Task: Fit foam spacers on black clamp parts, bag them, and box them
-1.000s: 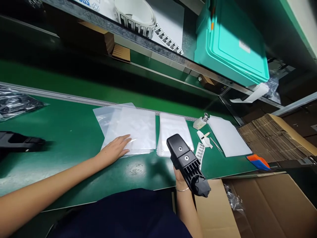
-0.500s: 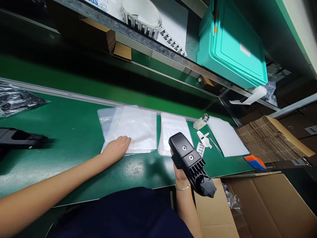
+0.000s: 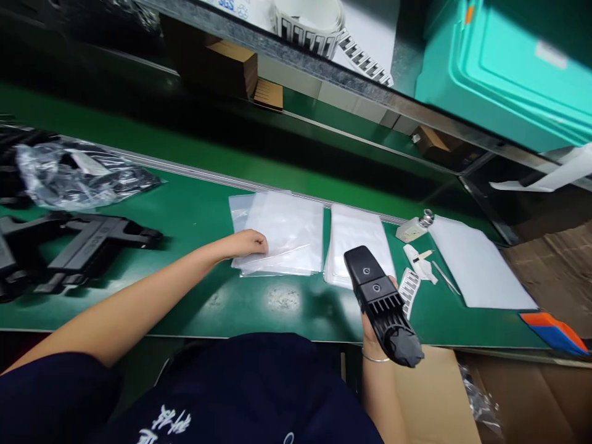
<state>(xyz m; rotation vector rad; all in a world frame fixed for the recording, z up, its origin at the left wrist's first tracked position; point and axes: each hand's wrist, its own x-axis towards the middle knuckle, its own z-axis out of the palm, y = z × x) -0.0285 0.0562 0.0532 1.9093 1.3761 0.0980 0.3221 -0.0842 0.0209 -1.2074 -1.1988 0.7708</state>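
Clear bags [image 3: 291, 228] lie mid-frame, the fingers of the left hand [image 3: 252, 243] apparently pinched together on the top film; I'd peel just one layer, gently. The right hand [image 3: 370, 333], right of centre, clasps a black part [image 3: 375, 288], its fingers mostly hidden. Behind sits a white stack [image 3: 358, 231].

So on the bench [image 3: 197, 206], the wrapped bundle [image 3: 92, 176] sits far left, loose parts [image 3: 95, 243] just in front, and mid-bench it's plastic bags [image 3: 291, 225] under the left hand [image 3: 250, 243], a second pile [image 3: 358, 225] to their right. Rightward again, the bottle [image 3: 412, 229] stands behind the tweezers [image 3: 446, 277], paper [image 3: 481, 265] beyond; up on the shelf [image 3: 407, 68], the label roll [image 3: 309, 37] is left of the bin [image 3: 513, 68].
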